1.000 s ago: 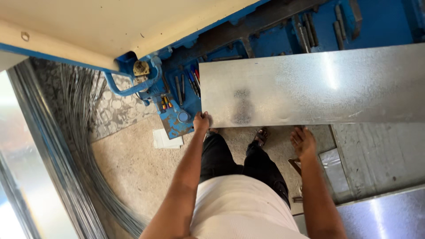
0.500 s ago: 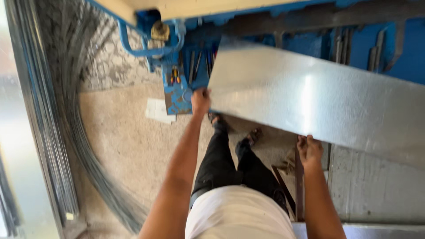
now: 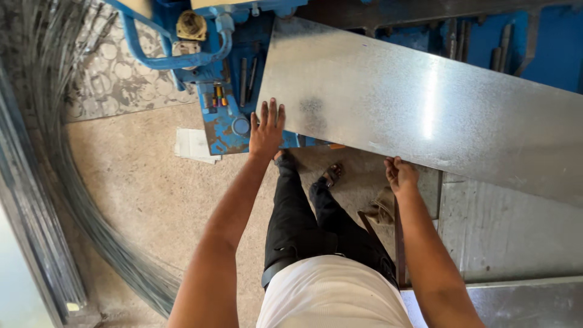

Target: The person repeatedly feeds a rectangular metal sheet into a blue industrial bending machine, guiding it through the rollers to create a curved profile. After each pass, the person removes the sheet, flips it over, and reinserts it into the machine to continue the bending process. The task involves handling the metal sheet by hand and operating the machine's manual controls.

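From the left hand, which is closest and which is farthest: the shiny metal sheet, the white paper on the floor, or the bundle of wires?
Seen from the head camera, starting at the left hand:
1. Metal sheet: touching the fingers, on the hand's right.
2. White paper: on the floor, to the hand's left.
3. Bundle of wires: farthest, curving along the floor at far left.

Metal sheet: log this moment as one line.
left hand flat on sheet | right hand grips near edge | blue machine beneath
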